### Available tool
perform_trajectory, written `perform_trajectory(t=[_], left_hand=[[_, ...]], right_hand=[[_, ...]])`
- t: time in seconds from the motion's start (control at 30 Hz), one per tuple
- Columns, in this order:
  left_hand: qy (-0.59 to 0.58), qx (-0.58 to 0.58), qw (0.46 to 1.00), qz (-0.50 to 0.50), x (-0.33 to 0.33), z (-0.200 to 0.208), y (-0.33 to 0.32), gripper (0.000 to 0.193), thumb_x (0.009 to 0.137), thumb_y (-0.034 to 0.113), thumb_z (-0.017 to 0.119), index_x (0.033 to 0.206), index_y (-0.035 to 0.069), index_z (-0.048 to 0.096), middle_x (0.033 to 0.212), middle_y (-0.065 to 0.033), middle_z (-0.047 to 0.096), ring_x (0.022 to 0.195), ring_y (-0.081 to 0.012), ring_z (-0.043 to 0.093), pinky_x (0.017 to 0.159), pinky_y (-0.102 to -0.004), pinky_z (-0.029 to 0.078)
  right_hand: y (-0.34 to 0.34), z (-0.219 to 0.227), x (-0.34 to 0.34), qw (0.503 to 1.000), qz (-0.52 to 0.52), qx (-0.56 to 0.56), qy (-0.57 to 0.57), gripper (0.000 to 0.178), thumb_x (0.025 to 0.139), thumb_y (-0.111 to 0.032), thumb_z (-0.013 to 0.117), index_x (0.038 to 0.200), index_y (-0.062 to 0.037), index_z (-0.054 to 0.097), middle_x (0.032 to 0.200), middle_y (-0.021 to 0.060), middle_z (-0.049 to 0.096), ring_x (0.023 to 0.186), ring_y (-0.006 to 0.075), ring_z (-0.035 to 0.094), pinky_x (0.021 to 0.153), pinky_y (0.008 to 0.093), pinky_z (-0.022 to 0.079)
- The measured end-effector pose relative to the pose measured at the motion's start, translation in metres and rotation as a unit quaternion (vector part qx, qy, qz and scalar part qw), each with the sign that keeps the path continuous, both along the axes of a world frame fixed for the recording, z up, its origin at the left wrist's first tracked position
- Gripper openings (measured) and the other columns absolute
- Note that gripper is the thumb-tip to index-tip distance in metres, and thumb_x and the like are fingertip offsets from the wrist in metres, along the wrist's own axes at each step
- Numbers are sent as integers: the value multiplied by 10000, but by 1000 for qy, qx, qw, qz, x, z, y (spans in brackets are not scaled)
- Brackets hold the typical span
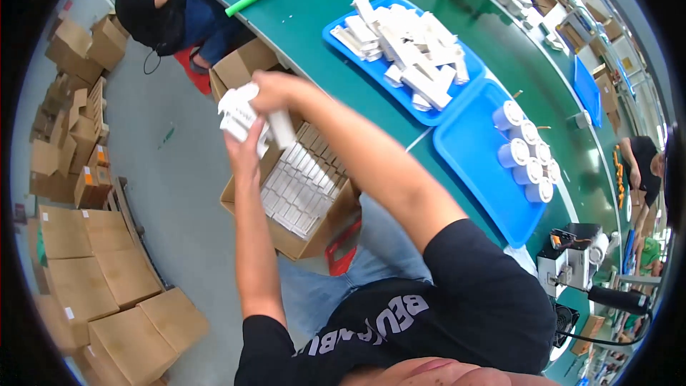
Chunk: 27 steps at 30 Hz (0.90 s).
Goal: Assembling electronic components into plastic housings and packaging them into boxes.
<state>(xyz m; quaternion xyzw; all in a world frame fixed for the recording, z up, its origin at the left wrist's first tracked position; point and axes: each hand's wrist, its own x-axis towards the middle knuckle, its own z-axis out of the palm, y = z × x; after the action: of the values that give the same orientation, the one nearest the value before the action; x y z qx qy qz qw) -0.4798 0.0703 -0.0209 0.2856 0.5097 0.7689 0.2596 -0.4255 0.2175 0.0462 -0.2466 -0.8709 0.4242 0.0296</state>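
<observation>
I have left hand (244, 155) and right hand (276, 91) pinching white boxes (237, 111) over the carton (334, 220)'s left edge; rows (301, 187) look well filled, blue tray (431, 116)'s heap (421, 50) remains.

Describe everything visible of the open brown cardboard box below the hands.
The open brown rectangular cardboard box sits beside the green-topped table, one far flap raised. Narrow white cartons are packed inside in rows. The left hand and right hand, above it, hide part of it. What supports it cannot be seen.
</observation>
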Motion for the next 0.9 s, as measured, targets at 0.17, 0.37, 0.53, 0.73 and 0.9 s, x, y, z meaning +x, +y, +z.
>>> perform_trajectory(t=[0.17, 0.37, 0.53, 0.73, 0.9], left_hand=[[62, 127, 989, -39, 104, 78, 86, 656, 740, 97, 801, 1269, 17, 421, 1172, -91, 563, 1038, -175, 577, 883, -304, 489], [-18, 133, 979, -153, 229, 116, 155, 707, 724, 172, 812, 1260, -15, 392, 1148, -121, 572, 1011, -203, 590, 855, -305, 494], [93, -28, 989, -115, 255, 99, 179, 900, 677, 328, 830, 1316, -60, 328, 1231, -220, 529, 1125, -338, 554, 962, -382, 442], [402, -70, 906, 114, 233, 73, 189, 1110, 638, 407, 826, 1422, -63, 197, 1423, -278, 313, 1345, -412, 293, 1112, -477, 236], [438, -180, 873, 117, 205, 67, 196, 1243, 570, 597, 804, 1442, -35, 183, 1458, -255, 273, 1387, -399, 216, 1130, -491, 169]], right_hand=[[49, 133, 131, 980, -66, 187, 5, 583, 649, -227, 591, 1210, -71, 578, 1139, 223, 622, 1068, 345, 601, 896, 388, 485], [97, 181, 257, 979, -153, 114, -69, 578, 648, -180, 604, 1207, -45, 545, 1021, 150, 631, 900, 256, 631, 736, 392, 532], [142, 138, 295, 974, -199, -16, -111, 571, 639, -121, 606, 1202, -65, 530, 934, 119, 618, 833, 254, 644, 658, 416, 560], [153, 63, 291, 968, -248, 32, -12, 693, 709, -282, 688, 1300, 10, 472, 1066, 188, 629, 917, 274, 645, 711, 399, 548], [152, 35, 284, 936, -307, 169, 35, 792, 721, -388, 726, 1335, 25, 444, 1116, 227, 608, 1049, 320, 602, 896, 364, 473]])
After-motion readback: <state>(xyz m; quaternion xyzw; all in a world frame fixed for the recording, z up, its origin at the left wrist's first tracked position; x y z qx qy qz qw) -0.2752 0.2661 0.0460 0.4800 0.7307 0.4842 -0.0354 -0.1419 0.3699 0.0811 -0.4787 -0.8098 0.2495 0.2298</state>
